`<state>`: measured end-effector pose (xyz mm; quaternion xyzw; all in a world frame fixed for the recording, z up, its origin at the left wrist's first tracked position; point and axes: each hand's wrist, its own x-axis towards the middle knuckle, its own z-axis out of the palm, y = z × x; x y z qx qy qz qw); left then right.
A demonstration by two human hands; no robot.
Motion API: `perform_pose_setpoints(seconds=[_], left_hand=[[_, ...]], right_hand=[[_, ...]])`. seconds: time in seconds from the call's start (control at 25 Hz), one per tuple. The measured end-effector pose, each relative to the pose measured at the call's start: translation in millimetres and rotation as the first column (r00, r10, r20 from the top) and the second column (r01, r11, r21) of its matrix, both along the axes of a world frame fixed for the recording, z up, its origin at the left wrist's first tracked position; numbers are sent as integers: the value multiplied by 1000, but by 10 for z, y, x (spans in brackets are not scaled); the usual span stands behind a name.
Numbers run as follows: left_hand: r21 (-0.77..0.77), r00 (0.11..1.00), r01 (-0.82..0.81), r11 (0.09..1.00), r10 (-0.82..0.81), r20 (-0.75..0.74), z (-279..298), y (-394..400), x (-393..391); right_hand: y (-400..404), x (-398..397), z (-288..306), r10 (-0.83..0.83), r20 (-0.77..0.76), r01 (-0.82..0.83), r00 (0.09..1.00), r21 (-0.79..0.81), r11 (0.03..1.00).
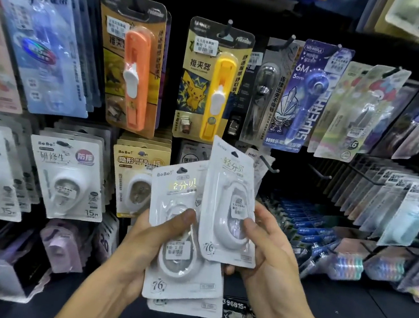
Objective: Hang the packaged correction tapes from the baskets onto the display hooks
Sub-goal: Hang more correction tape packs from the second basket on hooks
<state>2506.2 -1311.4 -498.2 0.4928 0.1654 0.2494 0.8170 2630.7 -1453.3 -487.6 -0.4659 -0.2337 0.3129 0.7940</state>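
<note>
The left hand (157, 234) grips a stack of correction tape packs (183, 274); just beside it, the right hand (268, 248) pinches one pack (229, 203) upright, below bare hooks (270, 166).

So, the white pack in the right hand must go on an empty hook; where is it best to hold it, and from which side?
Best to hold the pack at its lower half, from below and from the right, much as the right hand grips it now. It stands nearly upright with the hang hole at the top edge, so a low grip probably keeps that hole free for the empty hook just beside it.
</note>
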Motion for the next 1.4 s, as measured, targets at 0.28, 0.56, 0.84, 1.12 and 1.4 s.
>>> perform_pose_setpoints(seconds=[0.28,0.56,0.84,1.12,1.4], left_hand=[[40,993,-117,992,118,-13,-25,119,-36],[40,995,-103,994,102,17,-35,100,1],[-28,992,-106,994,108,69,-40,87,-5],[-279,999,52,959,-49,20,-123,86,-28],[-172,985,167,971,-174,-23,-101,38,-61]], right_hand=[[-318,348,-160,-416,278,460,866,-117,880],[-427,475,-164,-400,297,464,867,-185,866],[-213,377,-143,-151,234,231,960,-364,902],[34,-92,-135,199,5,-188,980,-313,931],[100,8,-123,-10,146,57,989,-318,946]])
